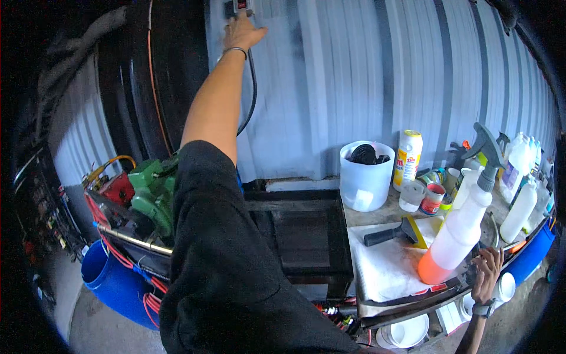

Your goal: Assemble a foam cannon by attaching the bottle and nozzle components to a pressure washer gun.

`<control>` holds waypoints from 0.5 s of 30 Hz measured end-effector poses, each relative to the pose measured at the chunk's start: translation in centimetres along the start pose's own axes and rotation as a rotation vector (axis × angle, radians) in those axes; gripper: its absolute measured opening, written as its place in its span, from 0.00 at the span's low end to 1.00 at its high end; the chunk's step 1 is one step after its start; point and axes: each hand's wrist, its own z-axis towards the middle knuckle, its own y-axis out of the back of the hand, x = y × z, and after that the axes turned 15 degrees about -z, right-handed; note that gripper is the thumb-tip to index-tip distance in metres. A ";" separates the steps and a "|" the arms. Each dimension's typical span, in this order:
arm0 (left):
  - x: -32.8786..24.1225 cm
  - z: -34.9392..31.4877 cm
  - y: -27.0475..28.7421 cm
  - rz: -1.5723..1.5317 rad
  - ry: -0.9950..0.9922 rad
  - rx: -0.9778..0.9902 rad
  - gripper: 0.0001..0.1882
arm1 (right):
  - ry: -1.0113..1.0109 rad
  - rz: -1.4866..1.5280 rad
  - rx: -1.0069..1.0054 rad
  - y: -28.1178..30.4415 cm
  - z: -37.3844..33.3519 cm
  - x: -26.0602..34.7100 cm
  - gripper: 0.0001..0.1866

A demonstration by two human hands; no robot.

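Observation:
My left hand (242,34) is raised at the end of a stretched arm, thumb out to the side and fingers extended. Its fingertips reach the lower part of a small switch box (242,6) with a red switch, on the corrugated wall. Low on the right, my right hand (488,268) rests at the bench's front edge, fingers apart and holding nothing I can see. Beside it stands a spray bottle (455,239) with orange liquid and a grey trigger head. A squeegee (396,233) with a black handle and yellow blade lies on a white cloth (386,268).
On the bench stand a white bucket (367,183) with black items, a yellow-and-white can (408,159), a red tin (433,197) and several bottles (517,168). A green machine (152,194) and blue barrel (121,289) are at left. White tubs (407,331) sit below.

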 end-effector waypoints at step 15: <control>4.0 11.4 0.5 0.095 -0.230 0.525 0.37 | -0.520 0.341 -0.342 -3.2 -4.3 10.0 0.36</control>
